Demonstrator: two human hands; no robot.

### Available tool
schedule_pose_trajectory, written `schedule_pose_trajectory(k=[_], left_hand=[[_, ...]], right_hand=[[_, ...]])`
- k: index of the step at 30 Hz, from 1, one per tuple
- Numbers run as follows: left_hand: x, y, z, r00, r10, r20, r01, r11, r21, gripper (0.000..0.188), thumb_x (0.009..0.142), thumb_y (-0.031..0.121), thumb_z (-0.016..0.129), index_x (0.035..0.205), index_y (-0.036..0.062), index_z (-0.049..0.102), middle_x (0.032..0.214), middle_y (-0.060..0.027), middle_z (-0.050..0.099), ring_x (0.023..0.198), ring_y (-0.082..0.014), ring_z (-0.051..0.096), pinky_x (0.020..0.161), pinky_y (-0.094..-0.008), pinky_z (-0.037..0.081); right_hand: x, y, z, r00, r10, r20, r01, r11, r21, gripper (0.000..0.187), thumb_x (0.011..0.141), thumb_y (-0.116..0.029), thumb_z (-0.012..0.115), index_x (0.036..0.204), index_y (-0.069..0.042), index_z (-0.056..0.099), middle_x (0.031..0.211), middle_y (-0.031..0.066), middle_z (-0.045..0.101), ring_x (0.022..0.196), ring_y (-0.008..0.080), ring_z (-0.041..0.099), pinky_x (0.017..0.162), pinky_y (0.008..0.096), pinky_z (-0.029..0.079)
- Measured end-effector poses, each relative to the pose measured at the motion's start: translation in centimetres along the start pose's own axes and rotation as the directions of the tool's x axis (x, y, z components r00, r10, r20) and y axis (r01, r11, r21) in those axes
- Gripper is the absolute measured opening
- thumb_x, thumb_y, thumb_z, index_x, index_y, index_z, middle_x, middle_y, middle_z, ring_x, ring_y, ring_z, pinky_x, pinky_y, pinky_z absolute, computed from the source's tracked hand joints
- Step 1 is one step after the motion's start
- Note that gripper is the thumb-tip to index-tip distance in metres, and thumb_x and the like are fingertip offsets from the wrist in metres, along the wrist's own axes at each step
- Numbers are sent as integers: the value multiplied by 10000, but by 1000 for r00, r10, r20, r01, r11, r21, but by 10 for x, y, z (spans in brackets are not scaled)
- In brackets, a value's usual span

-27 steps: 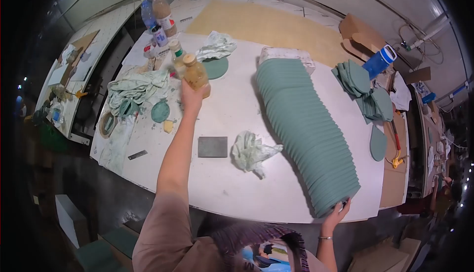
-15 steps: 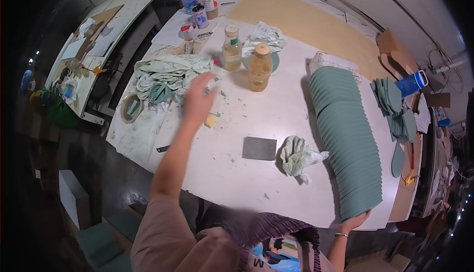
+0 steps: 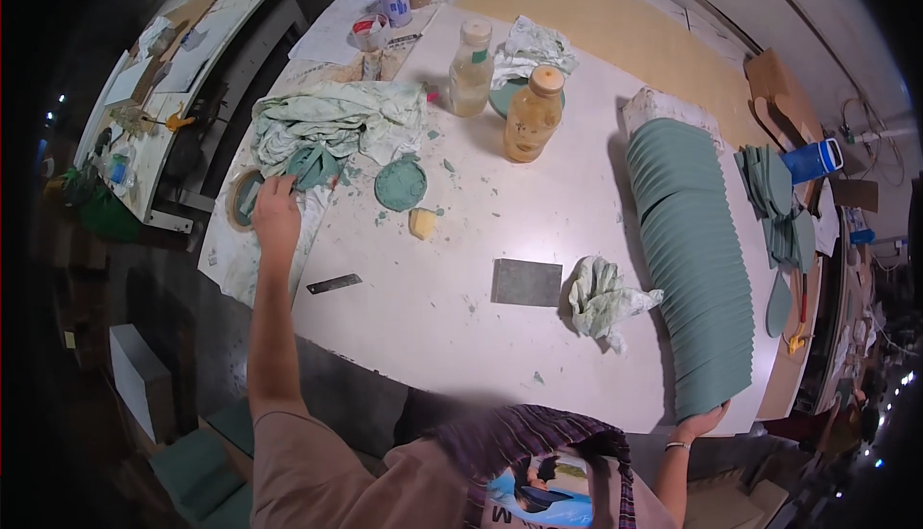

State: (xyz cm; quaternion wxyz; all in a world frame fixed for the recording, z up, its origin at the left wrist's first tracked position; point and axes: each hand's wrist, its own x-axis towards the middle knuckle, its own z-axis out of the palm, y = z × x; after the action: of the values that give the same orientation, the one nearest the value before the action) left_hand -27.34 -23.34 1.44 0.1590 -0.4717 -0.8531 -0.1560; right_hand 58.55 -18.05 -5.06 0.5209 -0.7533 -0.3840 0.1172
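My left hand (image 3: 277,214) is beside a tape roll (image 3: 236,200) with green bits inside it, near a crumpled green piece (image 3: 314,166). Its fingers look drawn together; what they hold, if anything, is hidden. A round, green, crusted dish or lid (image 3: 400,184) lies right of it, and a small yellow block (image 3: 422,223) lies just below that. At the table's near right, my right hand (image 3: 703,421) cups the near end of a long row of overlapping green sheets (image 3: 694,260), fingers bent under it.
A stained cloth (image 3: 336,118), two capped bottles (image 3: 471,73) (image 3: 534,118), a black blade (image 3: 335,284), a grey block (image 3: 527,283) and a crumpled rag (image 3: 601,300) lie about the white table. More green pieces (image 3: 764,188) and a blue container (image 3: 812,160) are at the right.
My left hand has moved left and nearer, from over the green round dish to the tape roll, uncovering the dish. My right hand stays at the row's end. The view has shifted slightly.
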Motion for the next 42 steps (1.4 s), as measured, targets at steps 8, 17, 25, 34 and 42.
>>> schedule_pose_trajectory(k=[8,17,25,34,42], left_hand=[[-10,37,-8,984,-164,-69,104,845,-525,149,881,17,603,1018,9,661,851,-132,657,742,-299,644,678,-326,508],[-21,87,11,982,-63,178,155,810,-566,132,865,56,628,984,20,673,696,-165,659,613,-309,660,565,-357,491],[-24,100,18,950,-59,306,226,807,-546,108,883,138,645,920,42,679,635,-153,621,591,-338,625,558,-398,464],[-19,67,42,944,-80,319,235,843,-483,191,938,160,622,1002,-8,686,633,-50,567,581,-116,486,558,-289,406],[-30,80,53,878,-175,446,438,671,-598,202,990,138,565,1039,-31,664,705,0,524,625,-80,439,580,-235,368]], right_hand=[[-2,-8,-3,999,-20,-50,20,1000,-13,452,1012,-185,342,1361,75,465,1372,136,507,1206,258,500,1067,362,373],[-4,-14,5,997,-65,-35,61,993,-103,444,1009,-188,355,1354,63,480,1335,133,537,1162,256,538,1039,364,407],[-14,-30,0,999,36,-3,-36,999,-7,457,1021,-210,341,1368,58,470,1340,136,540,1183,262,537,1046,367,402],[-68,-136,0,915,-399,59,371,775,-511,339,824,-22,598,1152,54,562,1076,157,530,1005,284,517,910,394,417],[-83,-149,-11,903,-302,307,413,807,-422,360,816,-28,612,1172,-5,566,1130,148,512,1037,279,529,907,383,446]])
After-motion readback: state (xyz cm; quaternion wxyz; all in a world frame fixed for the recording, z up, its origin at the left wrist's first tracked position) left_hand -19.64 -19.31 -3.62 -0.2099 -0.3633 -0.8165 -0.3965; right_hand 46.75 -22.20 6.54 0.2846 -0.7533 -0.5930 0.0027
